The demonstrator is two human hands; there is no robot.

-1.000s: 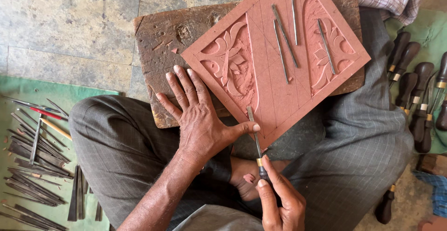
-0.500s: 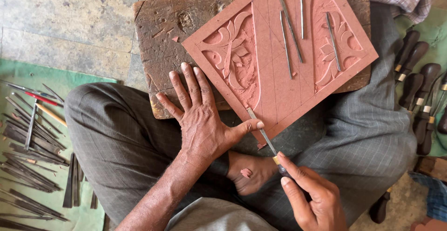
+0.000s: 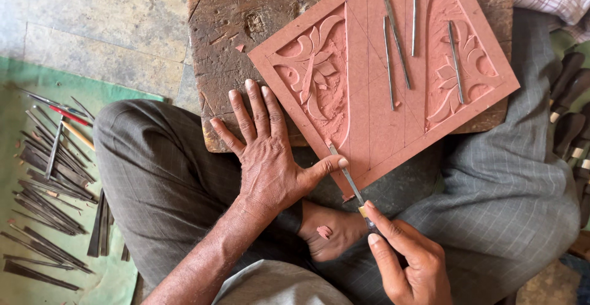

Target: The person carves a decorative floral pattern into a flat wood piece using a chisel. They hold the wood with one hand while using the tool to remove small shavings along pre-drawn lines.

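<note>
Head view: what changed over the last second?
The right hand drew back down and to the right along the chisel, now gripping its lower end. The left hand stayed spread beside the red carved slab, thumb against the blade. The loose tools on the slab lie unchanged.

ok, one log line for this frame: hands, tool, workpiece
left hand: flat, thumb on chisel | right hand: grips chisel | tip: at carved pink slab edge | slab: on wooden block

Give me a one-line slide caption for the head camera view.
Right hand guides a thin chisel along a reddish carved slab while the left hand steadies it.
</note>
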